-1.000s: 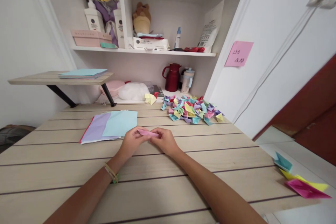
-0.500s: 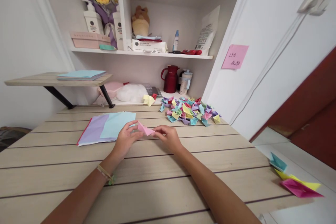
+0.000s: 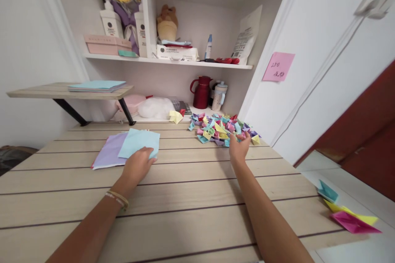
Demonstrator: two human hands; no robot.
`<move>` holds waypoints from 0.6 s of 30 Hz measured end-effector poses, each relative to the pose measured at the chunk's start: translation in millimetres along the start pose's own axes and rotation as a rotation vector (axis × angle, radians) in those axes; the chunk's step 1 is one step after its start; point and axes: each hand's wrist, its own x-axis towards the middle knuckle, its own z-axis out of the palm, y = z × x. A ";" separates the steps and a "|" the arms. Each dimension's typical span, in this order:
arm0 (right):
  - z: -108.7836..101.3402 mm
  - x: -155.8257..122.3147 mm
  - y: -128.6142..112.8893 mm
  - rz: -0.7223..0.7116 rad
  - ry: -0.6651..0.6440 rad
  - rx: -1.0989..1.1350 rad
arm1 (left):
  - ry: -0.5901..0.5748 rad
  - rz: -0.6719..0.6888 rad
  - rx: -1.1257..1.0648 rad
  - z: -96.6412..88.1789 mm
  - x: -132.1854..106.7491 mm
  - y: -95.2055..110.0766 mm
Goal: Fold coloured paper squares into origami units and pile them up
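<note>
My left hand [image 3: 139,165] is closed at the lower right edge of a light blue sheet of paper [image 3: 137,141], the fingers over the sheet and the thumb by its edge. The blue sheet lies on a purple sheet [image 3: 109,151] in a small stack. My right hand [image 3: 240,146] reaches the near side of a heap of small folded paper boats [image 3: 220,129] in many colours. Its fingers are apart, and I see nothing held in them. A pink boat lies close to its fingertips among the others.
Larger folded boats, one magenta [image 3: 354,222], sit at the right table edge. A yellow folded paper piece [image 3: 175,116] lies at the back. Behind are a red jug [image 3: 202,92] and a light cup [image 3: 219,96]. A raised wooden shelf [image 3: 61,90] at the left carries more paper.
My right hand has moved right and forward to the heap, and the pink boat both hands held is let go. My left hand has moved left and down onto the blue sheet.
</note>
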 end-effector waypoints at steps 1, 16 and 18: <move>2.7 -4.4 -2.6 0.030 0.028 -0.002 | -0.001 -0.001 0.017 -1.1 0.2 0.1; 40.6 -97.1 -60.9 -0.317 -0.820 0.160 | 0.099 0.120 -0.039 0.3 3.0 0.1; 38.9 -99.1 -63.9 -0.377 -0.887 0.130 | 0.082 0.117 -0.030 2.2 4.0 1.1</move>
